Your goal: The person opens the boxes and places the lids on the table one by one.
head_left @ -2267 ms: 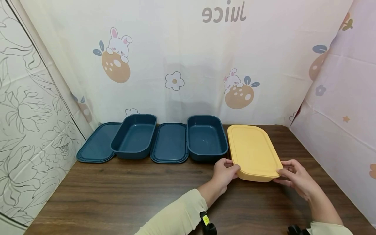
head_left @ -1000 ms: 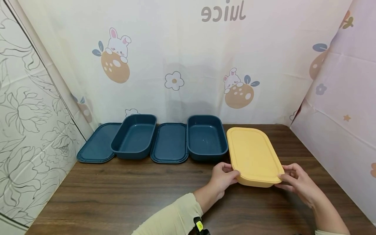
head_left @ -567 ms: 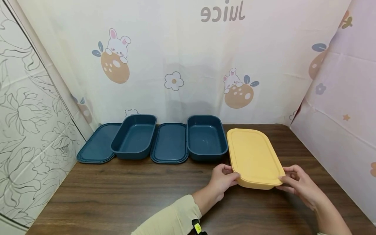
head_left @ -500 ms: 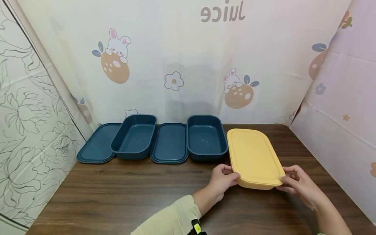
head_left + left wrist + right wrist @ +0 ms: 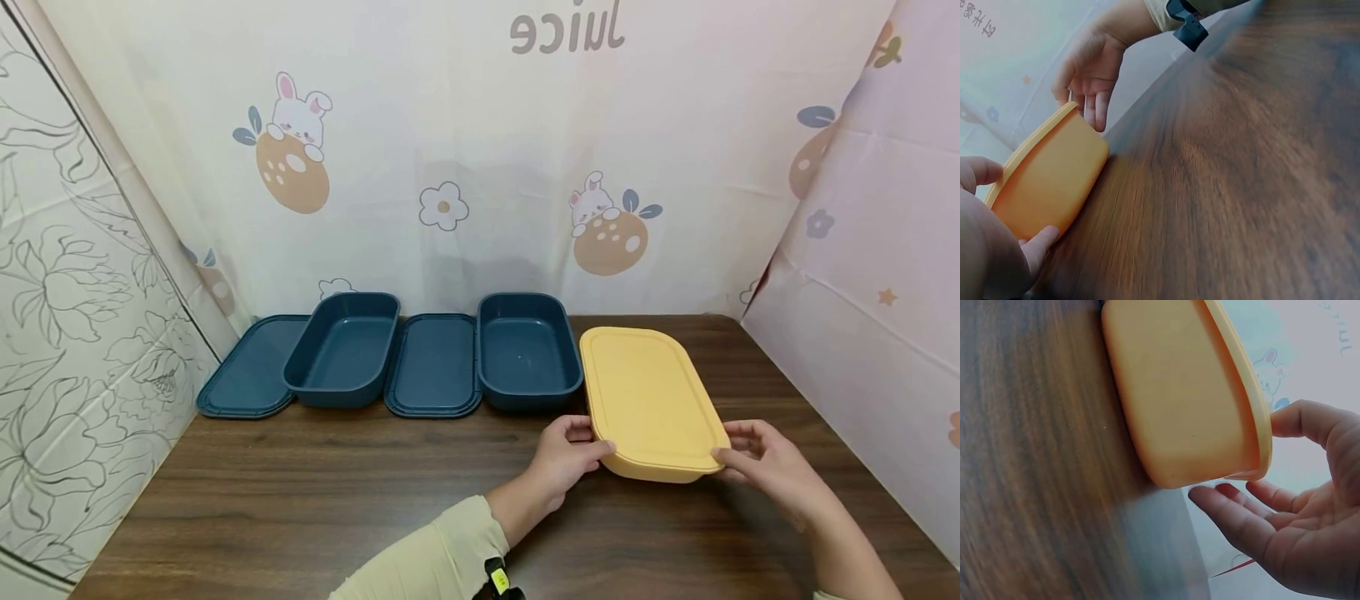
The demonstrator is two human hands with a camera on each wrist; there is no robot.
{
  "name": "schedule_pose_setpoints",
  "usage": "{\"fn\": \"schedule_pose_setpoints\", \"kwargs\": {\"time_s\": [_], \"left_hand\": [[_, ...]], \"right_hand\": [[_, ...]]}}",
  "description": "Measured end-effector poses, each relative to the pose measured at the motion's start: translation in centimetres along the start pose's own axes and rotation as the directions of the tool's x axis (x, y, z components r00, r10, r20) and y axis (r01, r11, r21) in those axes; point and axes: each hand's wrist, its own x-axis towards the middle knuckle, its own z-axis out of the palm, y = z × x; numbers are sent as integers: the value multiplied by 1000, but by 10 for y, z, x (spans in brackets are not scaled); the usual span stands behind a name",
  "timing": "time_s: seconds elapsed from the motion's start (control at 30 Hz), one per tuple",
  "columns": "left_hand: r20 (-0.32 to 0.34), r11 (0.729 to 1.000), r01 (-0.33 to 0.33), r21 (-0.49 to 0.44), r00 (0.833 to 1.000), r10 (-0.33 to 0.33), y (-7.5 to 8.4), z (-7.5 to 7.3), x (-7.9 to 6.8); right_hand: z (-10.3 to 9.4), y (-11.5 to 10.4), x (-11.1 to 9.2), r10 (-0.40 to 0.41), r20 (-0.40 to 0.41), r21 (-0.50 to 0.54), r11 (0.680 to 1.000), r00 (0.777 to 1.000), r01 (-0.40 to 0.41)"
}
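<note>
A yellow lidded food container [image 5: 651, 396] lies at the right of the row, its lid on. At its near left corner my left hand [image 5: 561, 458] grips it, thumb on the lid rim and the other fingers along the side. My right hand [image 5: 776, 467] holds the near right corner, thumb pressed on the lid edge. In the right wrist view, that hand's fingers [image 5: 1235, 515] reach around the corner just below the rim. Seen from the left wrist, the container's side wall [image 5: 1054, 178] stands close over the wooden table.
Left of the yellow container stand two dark blue open containers [image 5: 528, 392] [image 5: 337, 393], with two matching blue lids [image 5: 433, 367] [image 5: 255, 367] flat beside them. The brown wooden table [image 5: 337, 483] meets a patterned curtain [image 5: 450, 125] at the back.
Both hands have drawn the yellow container slightly toward the table's front. Over the last half second, the right hand's lower finger has pulled back from under the near corner. Blue pieces have not moved.
</note>
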Motion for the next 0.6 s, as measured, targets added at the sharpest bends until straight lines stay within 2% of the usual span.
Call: {"fn": "schedule_pose_setpoints", "kwargs": {"time_s": [0.07, 0.13, 0.27, 0.33, 0.43, 0.53, 0.6], "left_hand": [[10, 999, -23, 24, 1000, 23, 0, -1, 1], [18, 997, -51, 55, 999, 50, 0, -2, 2], [56, 988, -101, 119, 994, 95, -3, -6, 6], [100, 981, -137, 140, 987, 123, -6, -8, 9], [174, 962, -195, 192, 971, 162, -9, -11, 11], [206, 937, -236, 259, 961, 185, -13, -11, 12], [211, 924, -247, 291, 959, 190, -15, -11, 13]], "right_hand": [[-2, -3, -2, -16, -27, -125, 992, 1000, 13], [-2, -6, -3, -52, -63, -236, 971, 997, 36], [2, -12, -6, -186, -143, -368, 922, 972, 122], [6, -17, -7, -281, -183, -390, 901, 942, 193], [13, -23, -10, -424, -216, -416, 855, 879, 310], [20, -29, -10, -551, -207, -462, 783, 809, 416], [25, -32, -11, -602, -180, -508, 734, 778, 450]]}}
